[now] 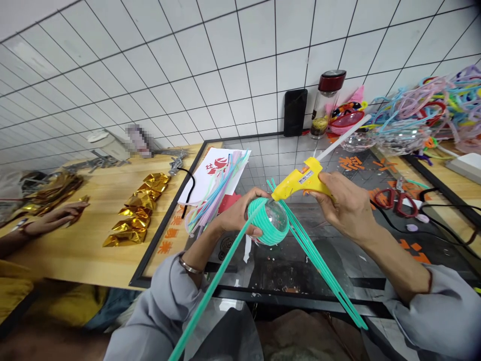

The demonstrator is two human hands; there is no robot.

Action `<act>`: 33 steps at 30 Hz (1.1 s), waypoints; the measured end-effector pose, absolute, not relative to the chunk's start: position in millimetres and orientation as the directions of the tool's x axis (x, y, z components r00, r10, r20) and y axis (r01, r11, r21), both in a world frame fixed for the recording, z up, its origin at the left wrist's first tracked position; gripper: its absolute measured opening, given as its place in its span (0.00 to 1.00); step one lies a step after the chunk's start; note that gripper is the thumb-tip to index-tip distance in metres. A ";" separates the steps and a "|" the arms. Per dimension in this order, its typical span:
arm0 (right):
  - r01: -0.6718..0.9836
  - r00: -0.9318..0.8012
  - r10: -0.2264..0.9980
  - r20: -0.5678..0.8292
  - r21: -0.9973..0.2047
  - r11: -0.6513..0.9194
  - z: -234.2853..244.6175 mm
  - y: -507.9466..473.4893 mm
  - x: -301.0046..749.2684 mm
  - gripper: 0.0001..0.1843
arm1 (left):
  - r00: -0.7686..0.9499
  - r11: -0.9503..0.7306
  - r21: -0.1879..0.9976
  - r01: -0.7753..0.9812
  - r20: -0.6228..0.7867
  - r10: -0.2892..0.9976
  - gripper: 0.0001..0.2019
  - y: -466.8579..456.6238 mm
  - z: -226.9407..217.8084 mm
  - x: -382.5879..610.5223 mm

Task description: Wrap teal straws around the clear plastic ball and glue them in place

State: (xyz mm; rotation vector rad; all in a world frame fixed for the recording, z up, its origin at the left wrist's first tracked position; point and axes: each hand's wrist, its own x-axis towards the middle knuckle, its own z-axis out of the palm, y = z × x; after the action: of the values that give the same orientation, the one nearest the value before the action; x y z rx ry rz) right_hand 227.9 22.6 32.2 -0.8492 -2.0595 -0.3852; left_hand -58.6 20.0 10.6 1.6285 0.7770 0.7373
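My right hand (340,203) is closed round the handle of a yellow glue gun (300,181), from whose back a long white glue stick (343,138) sticks out. Its nozzle is at the upper rim of a clear plastic ball (277,214), partly wrapped in rings of green pipe cleaner (263,225). My left hand (236,215) grips this ball from the left side, some fingers hidden behind it. One green strand runs from the ball down toward me. Several loose green pipe cleaners (323,268) lie slanting below the ball, to the right.
Pastel pipe cleaners (214,193) lie on white paper (195,190). Red-handled scissors (398,200) and black cables lie right. A phone (295,113) and a glass bottle (323,108) stand by the tiled wall. At left, a co-worker's hand (60,218) is near gold foil pieces (137,210).
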 end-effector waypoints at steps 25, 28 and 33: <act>0.882 0.066 0.848 0.527 -0.427 0.197 -7.9 69.6 256.8 0.15 | 0.617 -0.152 0.988 0.032 0.100 0.781 0.40 19.7 13.1 -55.4; 0.901 0.110 0.823 0.558 -0.405 0.154 -23.7 80.9 263.8 0.16 | 0.604 -0.147 0.989 0.033 0.097 0.791 0.41 18.7 14.8 -55.5; 0.926 0.049 0.804 0.593 -0.328 0.186 -43.9 97.2 273.7 0.24 | 0.572 -0.191 0.978 0.086 0.108 0.813 0.40 17.3 20.5 -56.0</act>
State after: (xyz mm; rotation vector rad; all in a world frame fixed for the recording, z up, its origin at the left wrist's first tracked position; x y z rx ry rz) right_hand 273.7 97.2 -43.9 -1.6342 -1.7696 -0.2236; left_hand -56.0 17.3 20.5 1.6502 0.7640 0.7856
